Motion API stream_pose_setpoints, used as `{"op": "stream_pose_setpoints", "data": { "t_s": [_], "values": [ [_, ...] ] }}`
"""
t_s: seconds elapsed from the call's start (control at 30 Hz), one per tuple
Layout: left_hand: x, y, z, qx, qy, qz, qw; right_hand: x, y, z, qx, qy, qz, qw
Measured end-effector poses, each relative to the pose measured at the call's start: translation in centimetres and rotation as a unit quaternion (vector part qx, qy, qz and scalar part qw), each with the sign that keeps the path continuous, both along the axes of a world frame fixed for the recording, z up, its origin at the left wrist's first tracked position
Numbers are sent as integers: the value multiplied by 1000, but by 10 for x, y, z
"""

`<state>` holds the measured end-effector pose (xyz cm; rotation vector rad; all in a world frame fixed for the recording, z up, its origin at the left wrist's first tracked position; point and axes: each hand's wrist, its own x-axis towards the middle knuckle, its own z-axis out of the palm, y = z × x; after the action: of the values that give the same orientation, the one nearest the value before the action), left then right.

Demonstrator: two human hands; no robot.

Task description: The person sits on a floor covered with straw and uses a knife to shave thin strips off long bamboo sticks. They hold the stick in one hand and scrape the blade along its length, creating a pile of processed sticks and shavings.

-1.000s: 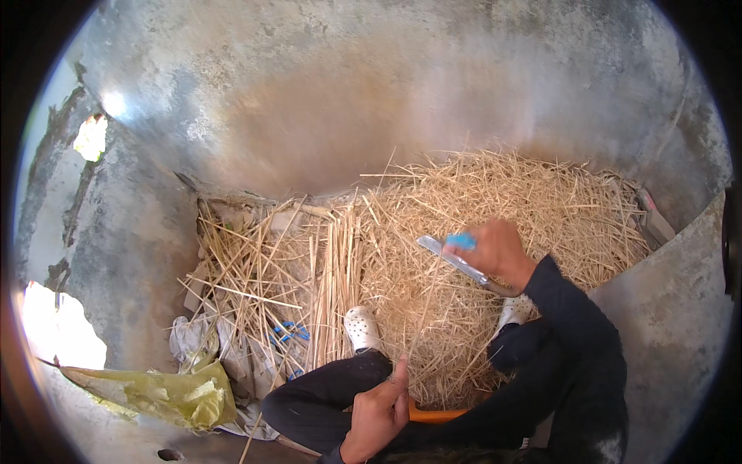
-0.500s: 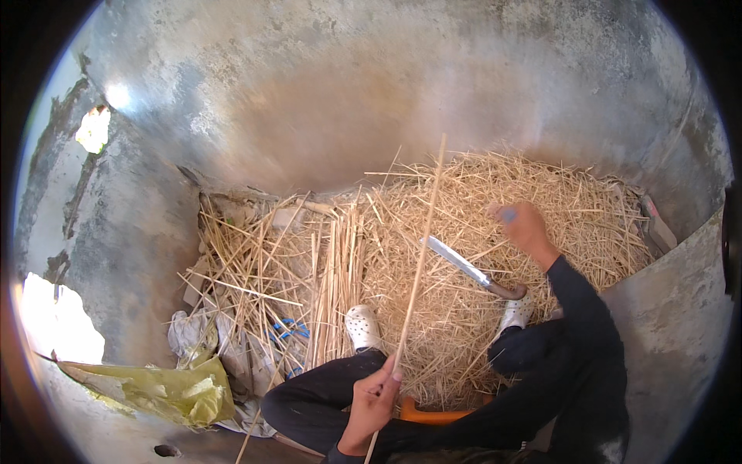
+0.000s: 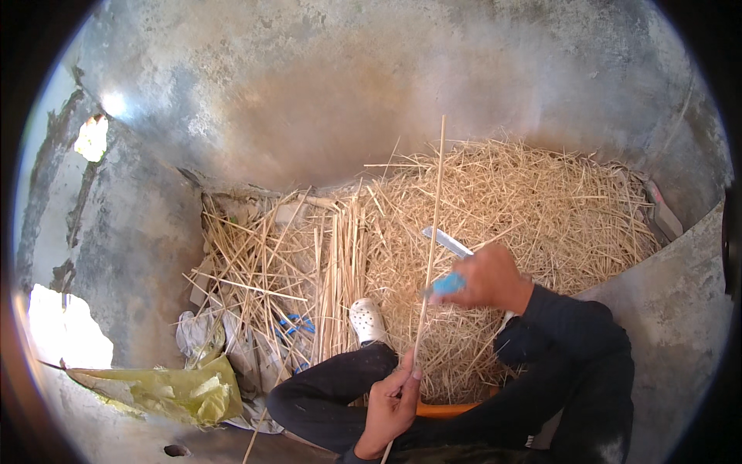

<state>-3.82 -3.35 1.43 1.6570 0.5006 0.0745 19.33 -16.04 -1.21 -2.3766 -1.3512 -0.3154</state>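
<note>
My left hand pinches a long thin bamboo strip near its lower part, just above my lap. The strip stands slanted and reaches up past the heap of shavings. Beside the strip's middle, my right hand is closed around a small tool with a blue part. That blue part touches or nearly touches the strip; the tool's edge is too blurred to make out. Beyond my right hand lies a large knife on the shavings, its handle hidden behind the hand.
Pale shavings cover the floor at the right. A bundle of strips and loose sticks lie at the left. A yellow-green sack lies at the lower left. Concrete walls enclose the space. A white clog is on my left foot.
My right hand has come down and left from above the shavings to the strip, with the blue tool in it. My left hand has shifted slightly right, keeping hold of the strip.
</note>
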Motion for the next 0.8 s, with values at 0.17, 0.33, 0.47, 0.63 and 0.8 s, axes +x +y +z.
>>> {"op": "stream_pose_setpoints", "data": {
  "t_s": [0.17, 0.33, 0.47, 0.63, 0.8],
  "values": [
    [-8, 3, -16, 67, -38, -13, 997, 17, -1, -23, 60, 61, -44, 995],
    [-6, 11, -3, 182, 4, -51, 982, 14, 0, -12, 42, 63, -18, 997],
    [0, 10, -4, 195, -24, -47, 979, 2, 0, -6, 14, 66, -16, 998],
    [-4, 13, -12, 229, -80, -56, 968, 34, -2, -14, 24, 67, -97, 993],
    [-4, 13, -4, 222, -25, -53, 973, 2, 1, -16, -5, 66, -16, 998]
  ]
}}
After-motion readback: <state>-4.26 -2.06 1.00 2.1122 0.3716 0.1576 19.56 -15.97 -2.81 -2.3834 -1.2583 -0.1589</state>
